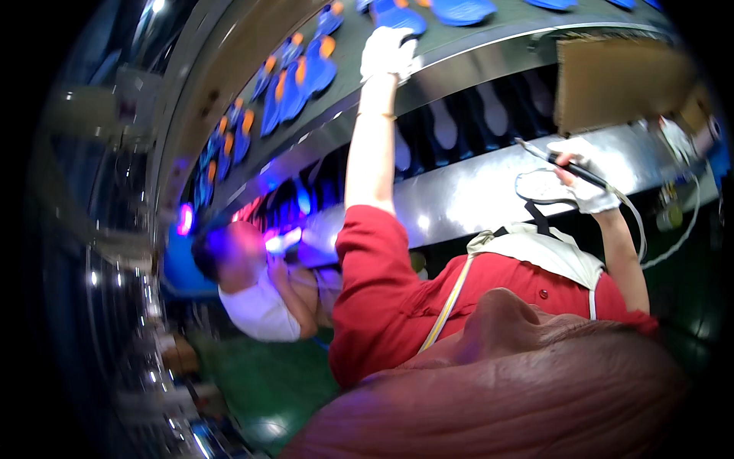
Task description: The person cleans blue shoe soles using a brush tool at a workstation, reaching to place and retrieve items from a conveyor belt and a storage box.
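My left arm stretches far forward over the conveyor belt. In a white glove, my left hand (388, 55) is closed at the near end of a blue insole (397, 18); blur partly hides the fingertips. My right hand (585, 177), in a white glove with some fingertips bare, is wrapped round a corded pen-shaped tool (579, 171) with a dark grip and a slim metal tip. The tip points up and left, over the metal ledge. Just below the tool lies a pale sole-shaped piece with a dark rim (544, 186), partly covered by the hand.
Several blue insoles with orange heels (294, 84) lie on the green conveyor belt (348, 73). Dark and pale sole shapes (493, 107) line the shelf beneath. A cardboard box (623, 80) stands at the right on the metal ledge (466, 176). A co-worker in white (264, 306) sits at left.
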{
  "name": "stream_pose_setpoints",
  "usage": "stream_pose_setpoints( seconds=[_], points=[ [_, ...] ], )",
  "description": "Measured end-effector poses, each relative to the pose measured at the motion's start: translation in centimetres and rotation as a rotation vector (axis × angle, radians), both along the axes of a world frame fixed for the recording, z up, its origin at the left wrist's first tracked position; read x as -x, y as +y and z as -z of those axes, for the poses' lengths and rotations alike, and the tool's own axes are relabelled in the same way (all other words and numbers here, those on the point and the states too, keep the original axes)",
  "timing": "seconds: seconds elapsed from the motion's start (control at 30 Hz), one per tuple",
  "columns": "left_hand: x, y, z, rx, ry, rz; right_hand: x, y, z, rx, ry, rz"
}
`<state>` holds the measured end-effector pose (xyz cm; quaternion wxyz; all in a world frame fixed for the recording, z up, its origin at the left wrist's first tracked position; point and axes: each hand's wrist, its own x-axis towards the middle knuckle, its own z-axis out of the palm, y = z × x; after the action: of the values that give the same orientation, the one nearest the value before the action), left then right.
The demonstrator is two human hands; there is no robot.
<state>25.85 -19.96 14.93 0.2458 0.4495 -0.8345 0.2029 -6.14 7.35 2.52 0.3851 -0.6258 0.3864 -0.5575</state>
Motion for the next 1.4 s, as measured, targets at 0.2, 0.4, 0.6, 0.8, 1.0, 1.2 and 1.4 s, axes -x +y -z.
stream_pose_setpoints(
  seconds=[0.2,0.4,0.6,0.8,1.0,1.2,1.4],
  points=[
    [-0.6,5.9,-0.4,0.076,0.289,0.130,2.2,0.0,4.1,-0.102,-0.095,0.080],
    [-1.8,11.2,-5.0,-0.030,1.430,0.691,4.7,-0.4,6.8,-0.228,-0.210,0.204],
    [-1.0,12.7,-2.5,-0.760,1.628,1.333,3.8,-1.0,7.3,-0.260,-0.228,0.153],
    [7.0,17.8,10.7,-1.720,2.107,1.016,2.8,-0.9,5.4,-0.199,-0.150,0.180],
    [10.9,21.2,14.8,-1.716,2.131,0.811,0.4,-1.7,0.9,-0.062,-0.186,0.064],
    [14.4,21.6,13.4,-1.500,2.288,0.698,-1.6,-3.5,-3.2,0.061,-0.185,0.147],
    [12.1,22.3,12.7,-1.535,2.252,0.432,-5.6,-1.1,-4.0,0.287,0.067,0.137]
  ],
)
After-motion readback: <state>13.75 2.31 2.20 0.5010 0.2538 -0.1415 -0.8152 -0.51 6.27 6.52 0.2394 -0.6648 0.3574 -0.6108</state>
